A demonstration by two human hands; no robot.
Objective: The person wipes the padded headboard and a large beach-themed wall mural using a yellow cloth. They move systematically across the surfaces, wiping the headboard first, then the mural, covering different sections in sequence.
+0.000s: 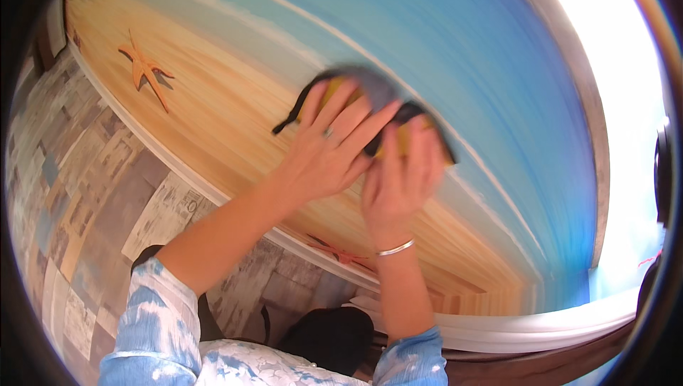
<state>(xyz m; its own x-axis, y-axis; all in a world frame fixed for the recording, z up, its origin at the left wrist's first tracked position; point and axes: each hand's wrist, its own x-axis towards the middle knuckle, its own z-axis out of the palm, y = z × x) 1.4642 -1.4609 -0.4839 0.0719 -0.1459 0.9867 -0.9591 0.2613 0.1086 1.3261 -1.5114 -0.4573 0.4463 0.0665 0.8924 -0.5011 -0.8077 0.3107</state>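
Note:
A soft-looking black and yellow item (380, 87) with a grey part is in both hands, over a surface printed with a beach scene (240, 114). My left hand (336, 140) lies across its left side, fingers spread over the yellow, a ring on one finger. On its right side, the fingers of my right hand (401, 183) are bent over another yellow part. A black strap-like end sticks out to the left. Motion blur and my fingers hide much of the item, so its exact kind cannot be told.
Starfish (143, 68) show on the sand-coloured area. A pale rim (176, 164) borders the surface, with a patchwork wood-pattern floor (80, 183) below. White fabric (496, 327) hangs at lower right. Bright light fills the right side beyond a brown edge (595, 135).

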